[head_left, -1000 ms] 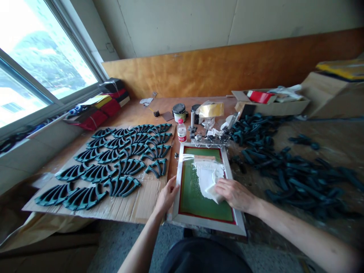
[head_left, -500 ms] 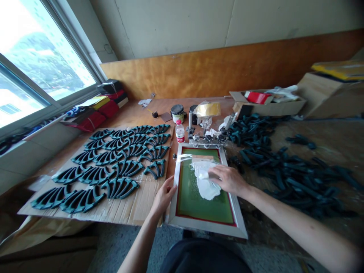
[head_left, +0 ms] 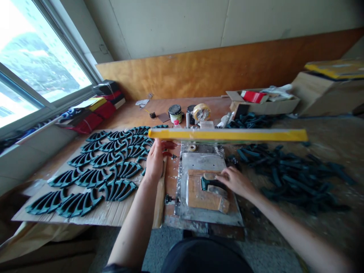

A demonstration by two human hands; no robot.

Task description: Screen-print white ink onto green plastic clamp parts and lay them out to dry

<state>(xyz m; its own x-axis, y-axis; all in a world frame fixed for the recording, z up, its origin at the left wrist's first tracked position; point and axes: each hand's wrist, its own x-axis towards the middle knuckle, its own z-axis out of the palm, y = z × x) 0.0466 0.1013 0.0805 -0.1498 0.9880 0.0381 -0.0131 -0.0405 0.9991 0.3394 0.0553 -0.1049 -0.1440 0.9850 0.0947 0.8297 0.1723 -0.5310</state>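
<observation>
The screen-printing frame (head_left: pixel 230 134) is tilted up, so its yellow-taped front edge faces me. My left hand (head_left: pixel 155 159) grips the frame's left end, its fingers partly behind the edge. Below it, a flat metal base plate (head_left: pixel 186 218) carries a wooden jig block (head_left: pixel 196 199). A dark green curved plastic part (head_left: pixel 205 183) sits on the jig. My right hand (head_left: pixel 234 180) has its thumb and fingertips pinched at the part's right end. The screen's mesh and the white ink on it are hidden from this angle.
Fanned rows of green parts (head_left: pixel 119 168) lie on cardboard (head_left: pixel 136 212) to the left. A loose heap of similar parts (head_left: pixel 295 182) spreads on the right. Behind the frame stand a paint tub (head_left: pixel 174 113) and a tape roll (head_left: pixel 201 112); an open cardboard box (head_left: pixel 273 108) sits further right.
The frame, flat before, has swung up with my left hand, uncovering the jig and the part. My right hand has left the white ink on the screen and moved to the part.
</observation>
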